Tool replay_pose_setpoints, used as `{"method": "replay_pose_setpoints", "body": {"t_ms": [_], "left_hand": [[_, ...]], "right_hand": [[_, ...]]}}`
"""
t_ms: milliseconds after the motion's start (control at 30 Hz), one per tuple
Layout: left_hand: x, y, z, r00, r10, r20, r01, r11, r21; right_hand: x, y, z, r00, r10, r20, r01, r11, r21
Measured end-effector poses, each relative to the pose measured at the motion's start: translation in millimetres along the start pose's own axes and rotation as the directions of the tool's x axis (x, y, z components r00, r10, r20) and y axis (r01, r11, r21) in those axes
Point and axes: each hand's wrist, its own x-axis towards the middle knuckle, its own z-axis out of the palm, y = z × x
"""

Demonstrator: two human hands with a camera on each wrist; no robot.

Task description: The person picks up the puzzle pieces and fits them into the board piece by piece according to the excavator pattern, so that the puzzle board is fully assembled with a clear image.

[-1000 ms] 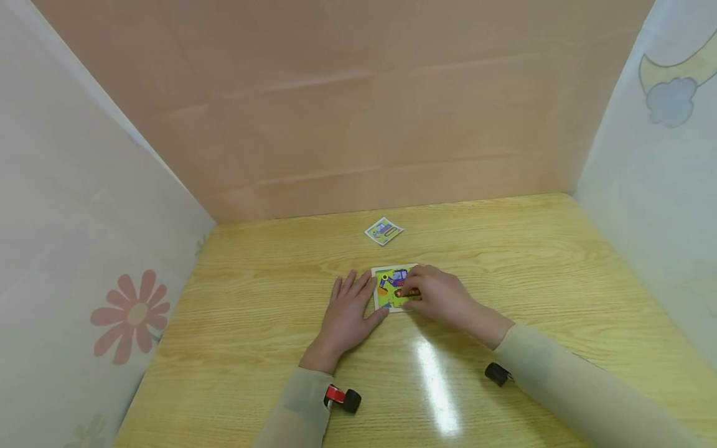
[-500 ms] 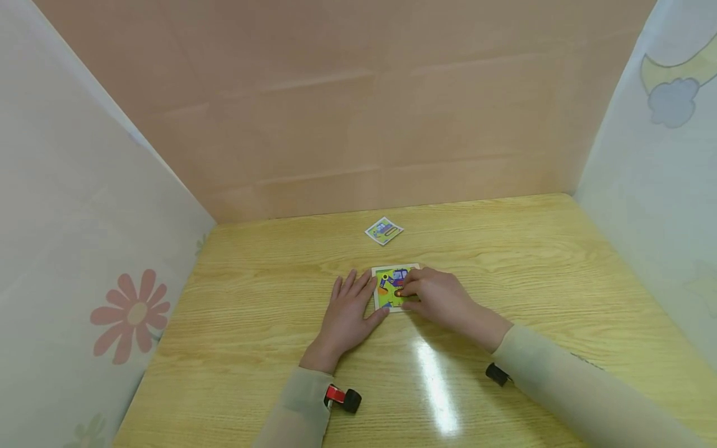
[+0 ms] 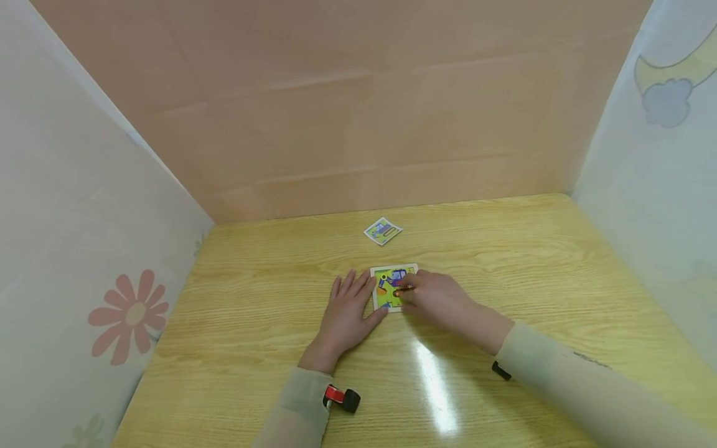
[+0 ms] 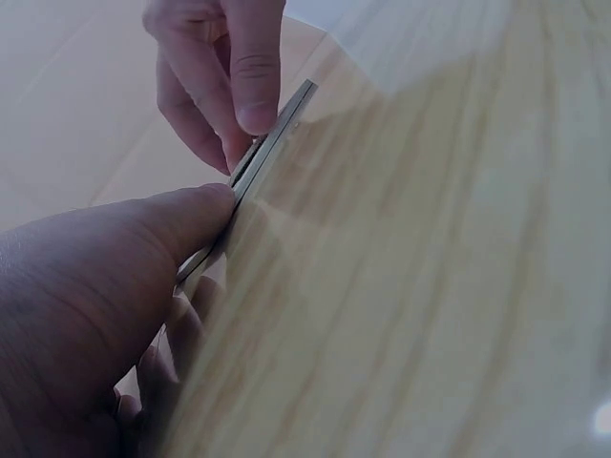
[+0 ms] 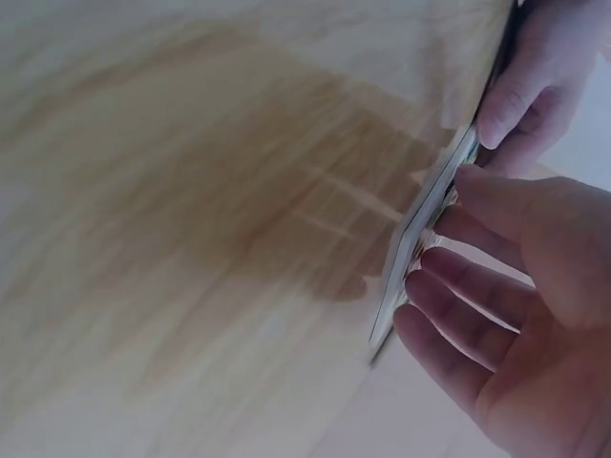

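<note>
A small square jigsaw puzzle (image 3: 386, 290) with a white border and a blue digger on green lies flat on the table in the head view. My left hand (image 3: 348, 314) rests at its left side, fingers straight along the left edge and thumb on the near edge. Over the puzzle's right part, my right hand (image 3: 439, 298) pinches a dark red and orange track piece (image 3: 399, 292) between thumb and fingers. Its fingertips (image 5: 468, 181) lie against the puzzle's face in the right wrist view. The hand hides much of the puzzle's right side.
Behind the puzzle lies a picture card (image 3: 383, 231) with a similar digger, turned diagonally. The wooden table (image 3: 269, 261) meets a pinkish back wall (image 3: 370, 112) and pale side walls. Each sleeve has a small black device at the wrist.
My right hand has tilted slightly at the wrist, and its fingers have shifted a little on the track piece. My left hand and the picture card have stayed in place.
</note>
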Motion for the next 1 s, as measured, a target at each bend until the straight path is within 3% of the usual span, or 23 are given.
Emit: {"method": "replay_pose_setpoints", "body": {"t_ms": [167, 367, 500, 767, 900, 1000], "left_hand": [[-1.1, -2.2, 2.2, 1.000, 0.001, -0.008, -0.001, 1.000, 0.006], [-1.7, -4.7, 4.6, 1.000, 0.001, -0.014, -0.001, 1.000, 0.007], [-1.2, -5.3, 5.8, 1.000, 0.001, -0.009, -0.001, 1.000, 0.010], [0.1, -4.7, 4.8, 1.000, -0.006, -0.005, 0.006, 1.000, 0.023], [1.1, -3.1, 4.0, 1.000, 0.005, -0.010, -0.005, 1.000, 0.016], [1.5, -2.5, 4.0, 1.000, 0.004, -0.010, -0.003, 1.000, 0.023]], "right_hand": [[-7.4, -1, 1, 0.997, -0.069, 0.028, 0.071, 0.993, -0.093], [-11.1, -5, 2, 0.998, -0.036, 0.045, 0.038, 0.999, -0.034], [-10.0, -5, 2, 0.999, -0.023, 0.047, 0.021, 0.999, 0.038], [-16.8, 16, 4, 0.993, -0.090, 0.076, 0.071, 0.973, 0.219], [-24.5, 23, 3, 0.992, -0.069, 0.107, 0.029, 0.942, 0.333], [-29.0, 22, 0, 0.993, -0.043, 0.113, 0.000, 0.934, 0.356]]}}
